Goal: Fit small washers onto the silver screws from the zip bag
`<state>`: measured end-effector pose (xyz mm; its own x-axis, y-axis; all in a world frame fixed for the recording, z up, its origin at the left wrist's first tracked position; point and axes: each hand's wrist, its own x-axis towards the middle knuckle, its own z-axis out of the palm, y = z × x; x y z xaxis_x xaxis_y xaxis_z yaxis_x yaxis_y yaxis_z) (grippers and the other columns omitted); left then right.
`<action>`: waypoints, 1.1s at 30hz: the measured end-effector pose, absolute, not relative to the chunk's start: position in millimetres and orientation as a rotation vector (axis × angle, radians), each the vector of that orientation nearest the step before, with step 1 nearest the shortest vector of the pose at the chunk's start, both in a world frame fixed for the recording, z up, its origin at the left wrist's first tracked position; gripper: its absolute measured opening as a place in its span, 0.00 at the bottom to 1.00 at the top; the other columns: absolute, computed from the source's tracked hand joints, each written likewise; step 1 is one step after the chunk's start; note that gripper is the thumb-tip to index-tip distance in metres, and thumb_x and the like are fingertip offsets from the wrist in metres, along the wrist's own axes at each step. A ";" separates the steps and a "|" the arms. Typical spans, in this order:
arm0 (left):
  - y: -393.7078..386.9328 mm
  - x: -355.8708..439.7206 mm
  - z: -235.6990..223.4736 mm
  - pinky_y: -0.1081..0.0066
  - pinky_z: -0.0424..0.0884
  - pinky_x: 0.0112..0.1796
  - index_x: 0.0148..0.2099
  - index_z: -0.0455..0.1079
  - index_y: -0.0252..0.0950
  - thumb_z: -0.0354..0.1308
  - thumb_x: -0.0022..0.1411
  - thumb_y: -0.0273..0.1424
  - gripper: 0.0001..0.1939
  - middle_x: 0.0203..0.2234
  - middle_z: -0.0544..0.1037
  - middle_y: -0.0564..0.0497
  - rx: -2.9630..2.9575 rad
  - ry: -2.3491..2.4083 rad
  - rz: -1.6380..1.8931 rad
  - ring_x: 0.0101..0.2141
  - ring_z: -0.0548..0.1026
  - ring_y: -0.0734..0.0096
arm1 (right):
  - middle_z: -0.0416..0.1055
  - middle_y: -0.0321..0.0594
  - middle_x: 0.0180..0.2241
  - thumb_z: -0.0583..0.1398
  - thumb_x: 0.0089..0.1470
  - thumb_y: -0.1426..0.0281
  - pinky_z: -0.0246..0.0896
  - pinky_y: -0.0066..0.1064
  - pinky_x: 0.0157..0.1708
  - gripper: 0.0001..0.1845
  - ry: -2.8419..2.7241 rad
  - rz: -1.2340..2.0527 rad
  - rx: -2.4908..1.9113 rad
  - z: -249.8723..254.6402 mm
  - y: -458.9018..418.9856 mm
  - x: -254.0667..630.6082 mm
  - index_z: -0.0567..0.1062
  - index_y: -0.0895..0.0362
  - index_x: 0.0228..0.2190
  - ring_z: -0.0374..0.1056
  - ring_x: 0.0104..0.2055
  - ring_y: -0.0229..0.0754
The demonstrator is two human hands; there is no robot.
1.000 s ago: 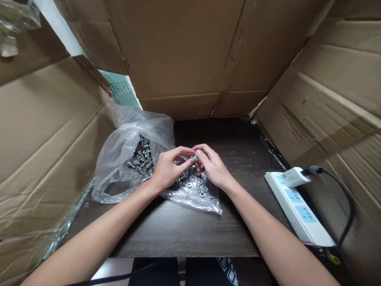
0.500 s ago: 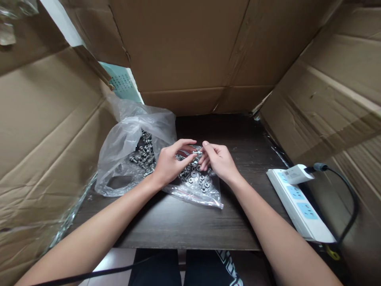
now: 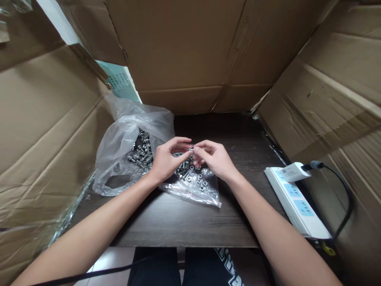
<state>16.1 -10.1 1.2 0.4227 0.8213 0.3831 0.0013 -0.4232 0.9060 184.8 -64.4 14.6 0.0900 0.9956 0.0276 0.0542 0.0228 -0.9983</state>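
Note:
Between the fingertips of both hands is a small silvery bolt, largely covered by the fingers. My left hand pinches one end of it between thumb and fingers. Thumb and forefinger of my right hand close around the other end; whether a nut or washer is there I cannot make out. Right below the hands, loose nuts and washers and bolts lie on a flat clear zip bag. To the left, an open clear plastic bag contains many more bolts.
Cardboard walls surround the dark wooden table at the back and both sides. A white power strip with a plugged-in adapter and black cable lies at the right. A pale green paper shows at the back left.
My right hand was apart from the bolt half a second ago, with its fingers loose. Now its fingertips have closed onto the bolt's end, while my left hand keeps its hold.

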 end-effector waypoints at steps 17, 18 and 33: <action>-12.4 15.8 -0.1 0.70 0.81 0.43 0.47 0.75 0.34 0.68 0.59 0.32 0.14 0.37 0.84 0.48 1.840 0.656 1.150 0.38 0.83 0.67 | 0.76 0.37 0.30 0.69 0.50 0.60 0.75 0.32 0.29 0.19 -1.189 1.152 -1.178 13.2 -61.7 187.0 0.73 0.57 0.38 0.76 0.28 0.40; -12.8 16.1 0.1 0.70 0.81 0.43 0.47 0.75 0.34 0.69 0.59 0.32 0.15 0.37 0.84 0.48 1.849 0.649 1.143 0.38 0.83 0.68 | 0.73 0.35 0.26 0.67 0.52 0.58 0.73 0.30 0.25 0.17 -1.178 1.145 -1.207 13.1 -61.3 187.6 0.73 0.57 0.37 0.74 0.24 0.38; -12.1 14.6 0.5 0.76 0.78 0.35 0.47 0.76 0.36 0.68 0.61 0.33 0.13 0.38 0.84 0.49 1.931 0.730 1.172 0.38 0.83 0.69 | 0.73 0.38 0.37 0.67 0.52 0.65 0.75 0.33 0.29 0.17 -1.263 1.139 -1.129 11.4 -63.4 187.3 0.75 0.54 0.43 0.75 0.34 0.42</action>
<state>14.6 -12.1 0.5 0.4182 0.7730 0.4771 0.0872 -0.5570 0.8259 187.3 -63.4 11.4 -0.0086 0.9946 0.1031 0.0000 0.1031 -0.9947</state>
